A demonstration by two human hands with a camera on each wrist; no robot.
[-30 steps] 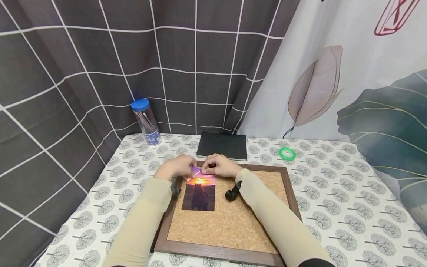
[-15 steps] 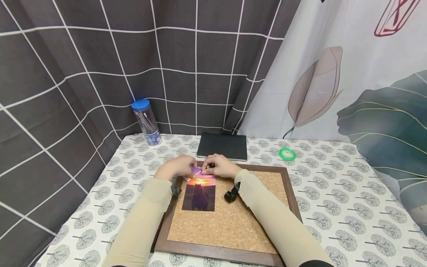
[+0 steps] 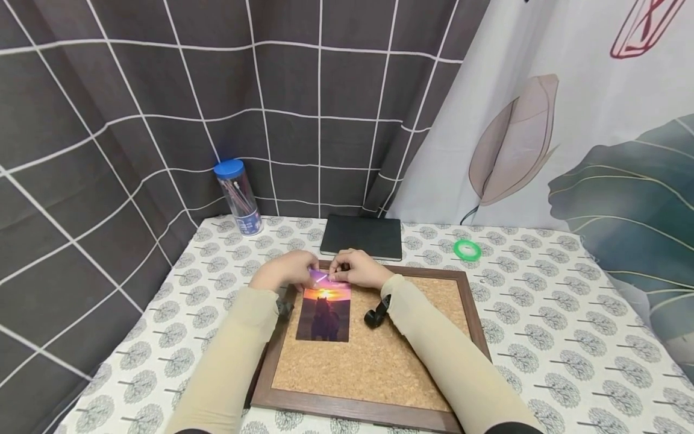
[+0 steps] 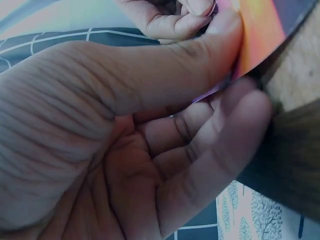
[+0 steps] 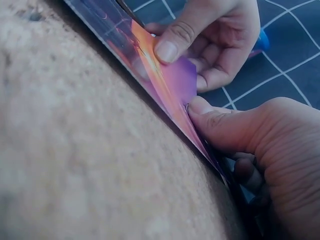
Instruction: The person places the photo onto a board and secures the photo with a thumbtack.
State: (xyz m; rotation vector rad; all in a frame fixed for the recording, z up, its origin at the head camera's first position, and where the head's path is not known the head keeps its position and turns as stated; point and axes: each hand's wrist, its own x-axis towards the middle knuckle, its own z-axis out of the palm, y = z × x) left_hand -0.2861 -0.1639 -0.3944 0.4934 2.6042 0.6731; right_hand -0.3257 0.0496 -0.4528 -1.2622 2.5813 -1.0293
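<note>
A glossy photo (image 3: 324, 316) of a dark horse shape against an orange and purple sunset lies over the upper left part of a wood-framed cork board (image 3: 374, 374). My left hand (image 3: 290, 270) pinches the photo near its upper left edge, thumb on the printed face and fingers beneath, as the left wrist view shows. At the top edge my right hand (image 3: 362, 270) pinches the photo between thumb and fingers. Seen from the right wrist, the purple end of the photo (image 5: 181, 80) bends up off the cork (image 5: 95, 140). Part of that top edge hides behind my fingertips.
Behind the board lies a flat black rectangular object (image 3: 361, 237). A clear tube with a blue lid (image 3: 238, 199), holding thin sticks, stands at the back left. A green ring-shaped roll (image 3: 467, 250) rests on the tree-patterned cloth (image 3: 564, 337) at right. Grid-patterned curtain (image 3: 293, 138) hangs behind.
</note>
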